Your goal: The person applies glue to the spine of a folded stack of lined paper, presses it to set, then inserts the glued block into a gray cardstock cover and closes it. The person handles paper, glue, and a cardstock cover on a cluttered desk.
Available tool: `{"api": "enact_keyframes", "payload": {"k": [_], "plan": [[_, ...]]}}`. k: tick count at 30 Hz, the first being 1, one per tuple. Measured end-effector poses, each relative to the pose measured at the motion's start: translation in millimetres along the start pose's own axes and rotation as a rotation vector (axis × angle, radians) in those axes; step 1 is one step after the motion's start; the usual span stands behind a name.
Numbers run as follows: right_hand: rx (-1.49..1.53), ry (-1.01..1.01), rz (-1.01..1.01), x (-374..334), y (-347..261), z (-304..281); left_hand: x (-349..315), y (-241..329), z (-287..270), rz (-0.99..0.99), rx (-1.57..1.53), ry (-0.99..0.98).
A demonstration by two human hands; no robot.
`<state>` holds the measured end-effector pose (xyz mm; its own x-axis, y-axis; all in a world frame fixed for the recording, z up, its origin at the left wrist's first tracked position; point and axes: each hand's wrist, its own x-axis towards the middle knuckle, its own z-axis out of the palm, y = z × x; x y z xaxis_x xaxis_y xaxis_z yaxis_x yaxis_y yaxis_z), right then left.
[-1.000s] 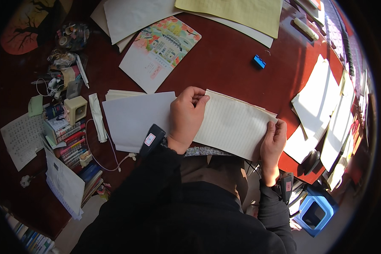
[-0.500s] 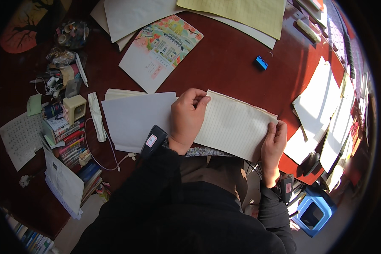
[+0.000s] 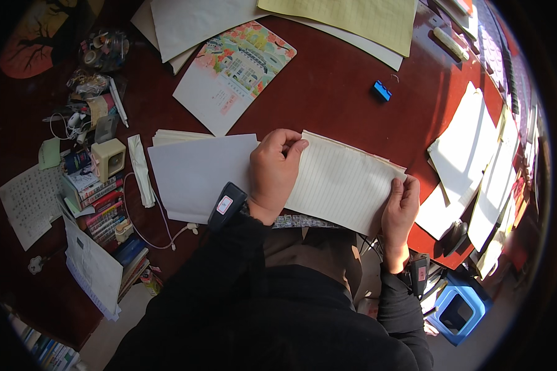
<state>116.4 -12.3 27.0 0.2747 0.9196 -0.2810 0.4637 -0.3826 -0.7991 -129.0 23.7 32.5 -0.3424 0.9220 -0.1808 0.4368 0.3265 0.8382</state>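
A sheaf of lined paper (image 3: 343, 182) lies slanted before me at the near edge of the table, several sheets showing along its far edge. My left hand (image 3: 275, 170) pinches its far left corner between thumb and fingers. On the right end, my right hand (image 3: 401, 207) grips the edge, thumb on top and fingers partly hidden behind. Left of the sheaf, and partly behind my left wrist, rests a stack of blank white paper (image 3: 198, 176). A blue binder clip (image 3: 382, 91) sits apart on the table beyond the lined sheets.
A notebook with a floral cover (image 3: 241, 71) lies farther off, below large sheets (image 3: 346, 21). Books (image 3: 102, 198), a small cream box (image 3: 109, 158) and a cable (image 3: 167, 246) crowd the left. More papers (image 3: 464, 148) are at right, above a blue stool (image 3: 476, 303).
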Motion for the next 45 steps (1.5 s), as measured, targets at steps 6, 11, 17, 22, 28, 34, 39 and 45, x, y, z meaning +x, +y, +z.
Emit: {"api": "enact_keyframes", "payload": {"k": [6,11,17,22,28,34,39,45], "plan": [[-0.010,0.004,-0.046,1,3,1,0,0,1,-0.013,0.005,0.006],[-0.005,0.006,-0.041,1,5,1,0,0,3,0.057,0.026,0.023],[0.009,0.014,-0.034,2,7,2,-3,-3,5,0.220,0.141,0.069],[-0.001,0.019,-0.042,2,9,2,-3,-8,4,0.399,0.277,0.076],[0.010,0.035,-0.065,3,8,4,-6,-11,-2,0.533,0.382,0.044],[-0.015,0.024,-0.068,3,7,2,-5,-12,-3,0.574,0.387,0.021],[0.010,0.035,-0.064,4,8,4,-6,-13,-4,0.608,0.462,-0.051],[-0.004,0.012,-0.024,3,6,1,-9,-11,-10,0.637,0.538,-0.154]]}}
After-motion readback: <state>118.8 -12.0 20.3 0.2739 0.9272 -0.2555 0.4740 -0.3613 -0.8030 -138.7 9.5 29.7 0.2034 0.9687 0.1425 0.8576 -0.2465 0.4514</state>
